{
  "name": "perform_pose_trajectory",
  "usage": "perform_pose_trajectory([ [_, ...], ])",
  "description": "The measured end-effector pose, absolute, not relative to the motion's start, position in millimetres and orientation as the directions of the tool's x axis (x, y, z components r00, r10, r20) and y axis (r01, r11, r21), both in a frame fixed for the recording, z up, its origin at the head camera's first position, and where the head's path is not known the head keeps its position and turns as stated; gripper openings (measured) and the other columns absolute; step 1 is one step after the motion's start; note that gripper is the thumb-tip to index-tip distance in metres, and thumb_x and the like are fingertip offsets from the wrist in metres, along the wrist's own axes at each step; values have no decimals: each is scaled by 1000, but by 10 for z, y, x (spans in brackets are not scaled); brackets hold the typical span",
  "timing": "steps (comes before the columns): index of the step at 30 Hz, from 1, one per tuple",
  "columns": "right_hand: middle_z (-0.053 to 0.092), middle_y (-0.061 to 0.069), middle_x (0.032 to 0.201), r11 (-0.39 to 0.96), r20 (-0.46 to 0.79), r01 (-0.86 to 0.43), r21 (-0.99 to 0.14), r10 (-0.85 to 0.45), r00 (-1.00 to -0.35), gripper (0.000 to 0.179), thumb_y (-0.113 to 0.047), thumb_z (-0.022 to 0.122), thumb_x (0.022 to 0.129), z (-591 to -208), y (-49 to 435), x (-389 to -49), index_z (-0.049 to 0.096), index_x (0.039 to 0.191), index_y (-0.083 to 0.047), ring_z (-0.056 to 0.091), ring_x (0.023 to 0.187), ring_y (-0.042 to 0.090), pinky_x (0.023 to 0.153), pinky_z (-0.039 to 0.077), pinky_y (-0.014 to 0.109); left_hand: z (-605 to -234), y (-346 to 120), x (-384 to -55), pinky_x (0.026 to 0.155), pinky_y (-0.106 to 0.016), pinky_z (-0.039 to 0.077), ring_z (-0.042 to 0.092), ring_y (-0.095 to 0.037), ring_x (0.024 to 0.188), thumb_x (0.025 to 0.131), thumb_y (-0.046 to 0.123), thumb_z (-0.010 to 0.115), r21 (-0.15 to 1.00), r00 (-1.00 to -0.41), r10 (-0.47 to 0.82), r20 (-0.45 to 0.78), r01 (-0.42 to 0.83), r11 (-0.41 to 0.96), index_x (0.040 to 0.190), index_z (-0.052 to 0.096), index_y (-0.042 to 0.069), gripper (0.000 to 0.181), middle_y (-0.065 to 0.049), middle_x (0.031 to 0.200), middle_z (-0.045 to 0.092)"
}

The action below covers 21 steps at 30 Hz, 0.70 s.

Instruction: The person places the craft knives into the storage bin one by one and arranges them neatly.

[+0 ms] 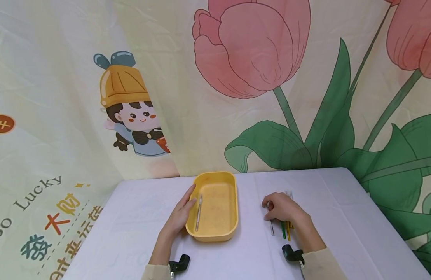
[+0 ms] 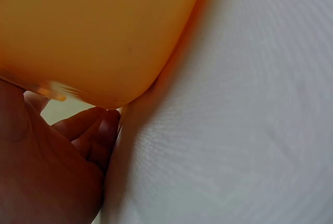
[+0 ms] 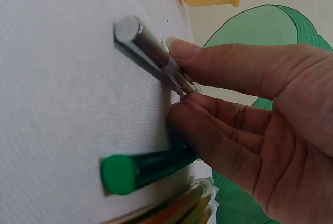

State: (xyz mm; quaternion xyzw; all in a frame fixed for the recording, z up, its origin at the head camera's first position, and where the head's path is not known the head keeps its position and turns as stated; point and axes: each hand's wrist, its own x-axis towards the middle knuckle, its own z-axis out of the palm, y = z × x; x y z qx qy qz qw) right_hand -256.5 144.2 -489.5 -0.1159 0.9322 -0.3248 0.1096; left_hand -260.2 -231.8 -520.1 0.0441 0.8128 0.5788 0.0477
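Covering gold rods [image 1: 288, 232] partly, the right hand [image 1: 284, 207] pinches a silver rod [image 3: 151, 46]; left hand [image 1: 179, 214] grips a tray [image 1: 218, 212].

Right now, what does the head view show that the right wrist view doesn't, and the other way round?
Only the head view shows the left hand at the yellow tray, one silver rod lying inside that tray, the cartoon figure and the pink tulips.

Only the right wrist view shows clearly the flat round ends of the pinched silver rod and the green rod; from the head they are too small to make out.

Both show the right hand, those two rods, gold rods, part of the tray and green printed leaves.
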Motion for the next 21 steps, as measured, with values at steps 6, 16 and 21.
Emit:
perform_pose_trajectory([
  [6,59,2,71,756,-151,-129,-642,-290,-945,29,-12,90,80,-4887,1421,-2555,74,104,-12,54,62,17,57,44,29,-5203,-2326,-2610,132,-54,4,8,-23,163,113,30,41,945,-991,130,-37,7,327,165,27,34,54,6,174,21],
  [16,58,2,67,760,-172,-113,-640,-285,-943,29,-10,88,81,-4900,1414,-2560,72,106,-11,56,57,17,54,45,28,-5227,-2328,-2615,133,-52,6,9,-20,163,113,30,40,946,-992,116,-47,-7,325,164,28,39,53,10,173,22],
  [21,59,4,66,741,-185,-94,-665,-286,-940,30,-5,84,83,-4903,1410,-2552,71,109,-9,62,55,19,53,51,28,-5222,-2326,-2609,133,-52,6,9,-20,163,113,30,40,945,-992,114,-49,-10,327,164,28,39,53,9,173,22],
])
